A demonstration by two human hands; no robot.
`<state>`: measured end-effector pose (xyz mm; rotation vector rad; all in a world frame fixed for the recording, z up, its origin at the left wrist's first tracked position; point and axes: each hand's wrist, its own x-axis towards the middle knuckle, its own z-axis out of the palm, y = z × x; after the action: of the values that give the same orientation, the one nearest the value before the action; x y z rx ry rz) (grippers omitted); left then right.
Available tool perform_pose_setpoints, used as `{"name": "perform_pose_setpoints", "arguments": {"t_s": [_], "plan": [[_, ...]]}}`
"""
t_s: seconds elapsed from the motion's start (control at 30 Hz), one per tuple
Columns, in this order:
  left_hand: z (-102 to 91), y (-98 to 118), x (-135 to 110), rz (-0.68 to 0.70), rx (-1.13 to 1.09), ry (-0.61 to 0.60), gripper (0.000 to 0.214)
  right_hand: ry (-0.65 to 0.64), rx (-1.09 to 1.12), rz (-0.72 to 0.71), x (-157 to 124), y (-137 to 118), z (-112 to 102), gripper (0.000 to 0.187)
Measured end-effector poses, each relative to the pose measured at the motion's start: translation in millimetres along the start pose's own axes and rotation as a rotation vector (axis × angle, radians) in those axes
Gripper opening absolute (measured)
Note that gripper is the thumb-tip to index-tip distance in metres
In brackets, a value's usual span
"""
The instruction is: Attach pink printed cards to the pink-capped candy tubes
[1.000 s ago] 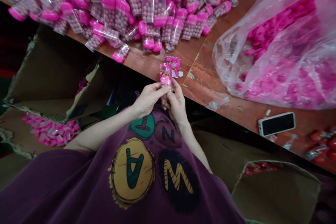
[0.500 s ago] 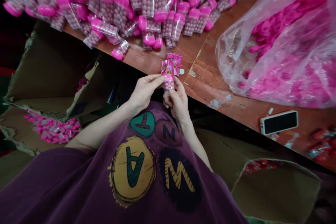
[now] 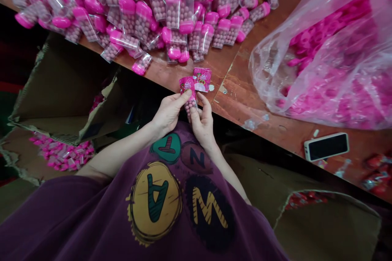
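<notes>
Between my two hands is a small clear candy bottle (image 3: 190, 105) filled with round pink balls. A shiny pink printed label (image 3: 185, 83) covers its upper end. My left hand (image 3: 167, 113) is closed, its thumb pressing on the label. From the other side my right hand (image 3: 203, 125) grips the bottle's lower part, thumb over the balls and index finger bent up. Just beyond my fingers, a stack of pink labels (image 3: 202, 80) lies at the table edge. Several pink-capped bottles (image 3: 143, 20) are heaped behind it.
At the right, a clear plastic bag (image 3: 269, 77) of pink plastic parts rests on the brown table (image 3: 237, 108). A phone (image 3: 327, 147) lies near the edge. Below stand open cardboard boxes (image 3: 61, 89), one with pink packed pieces (image 3: 63, 151), another (image 3: 324, 228) with red ones.
The bottle and its label have shifted left, away from in front of the label stack, and now tilt. My right index finger has lifted somewhat. The table appears slightly lower in view.
</notes>
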<state>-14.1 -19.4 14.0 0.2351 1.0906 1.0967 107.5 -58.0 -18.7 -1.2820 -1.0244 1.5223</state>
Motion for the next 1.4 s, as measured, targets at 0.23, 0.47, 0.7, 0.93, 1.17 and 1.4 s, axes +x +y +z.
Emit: {"name": "perform_pose_setpoints", "arguments": {"t_s": [0.23,0.47,0.7,0.93,1.17,1.4], "plan": [[11.3,-7.7,-8.5,-0.027,-0.028,0.091,0.04,0.07,-0.076,-0.072,-2.3,2.8,6.1,0.056],[4.6,-5.3,-9.2,-0.091,-0.069,-0.078,0.032,0.019,0.143,0.081,2.2,-10.0,2.9,0.053],[-2.7,15.5,7.2,0.074,0.035,0.013,0.036,-0.061,0.18,0.16,4.6,-13.4,-9.3,0.063],[-9.8,16.1,17.3,0.128,0.067,0.215,0.036,-0.061,0.257,0.21,1.8,-15.5,-6.1,0.057],[-2.9,16.7,9.7,0.142,0.068,0.258,0.043,-0.113,0.346,0.243,-0.4,-21.3,-4.2,0.058],[-3.6,10.9,10.2,0.191,0.066,0.294,0.046,-0.13,0.342,0.261,-2.3,-20.1,-2.1,0.061]]}}
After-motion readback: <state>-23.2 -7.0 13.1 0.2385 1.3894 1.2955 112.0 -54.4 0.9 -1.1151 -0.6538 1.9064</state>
